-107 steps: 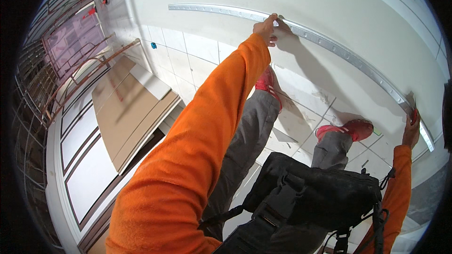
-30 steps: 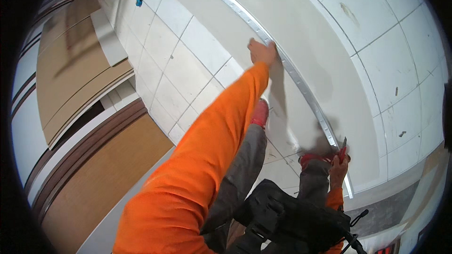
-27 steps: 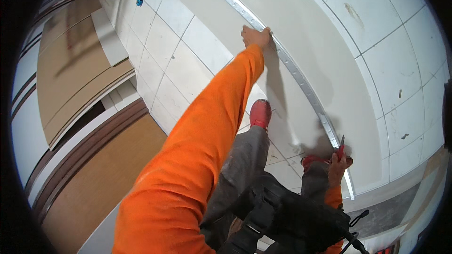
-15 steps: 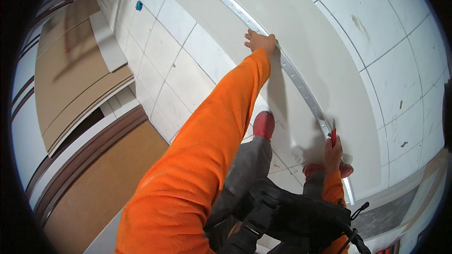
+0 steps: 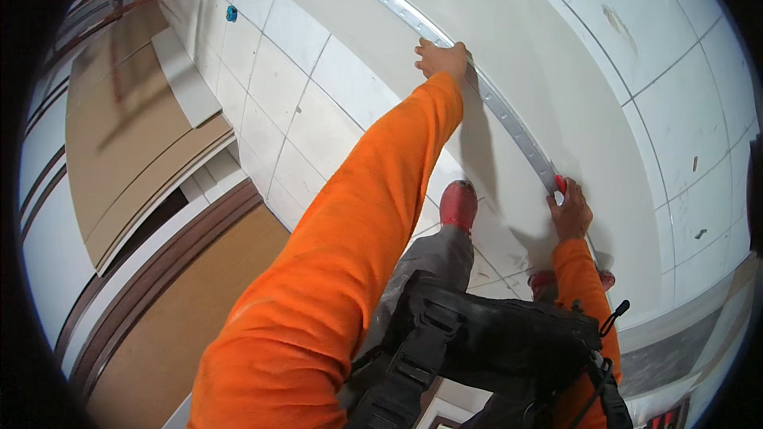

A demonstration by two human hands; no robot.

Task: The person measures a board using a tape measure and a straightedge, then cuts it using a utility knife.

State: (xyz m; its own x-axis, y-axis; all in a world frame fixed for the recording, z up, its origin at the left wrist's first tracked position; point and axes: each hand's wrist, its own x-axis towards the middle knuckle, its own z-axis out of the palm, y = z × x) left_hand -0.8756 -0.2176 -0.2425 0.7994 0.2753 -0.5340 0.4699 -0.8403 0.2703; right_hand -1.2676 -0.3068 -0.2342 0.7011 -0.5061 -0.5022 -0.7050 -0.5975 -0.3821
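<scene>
A long perforated silver metal strip (image 5: 506,115) lies along a pale grey panel (image 5: 580,103) over white floor tiles (image 5: 290,155). My left hand (image 5: 441,59) presses on the strip's upper stretch, fingers spread and bent at its edge. Lower right, my right hand (image 5: 572,210) is closed round a red-handled knife (image 5: 560,184) at the strip, its blade mostly hidden. My red shoes (image 5: 458,206) are near the panel's lower edge, and a black bag (image 5: 485,338) hangs below my arms.
Stacked brown and white boards (image 5: 127,143) lean at the left above a brown wooden panel (image 5: 167,310). Rusty metal bars (image 5: 143,0) stand top left, beside a small blue item (image 5: 231,13). More white tiles (image 5: 675,119) run along the right.
Since a second ago my right hand has moved up along the strip with the knife, whose blade no longer shows clearly. My left hand remains on the strip, shifting slightly.
</scene>
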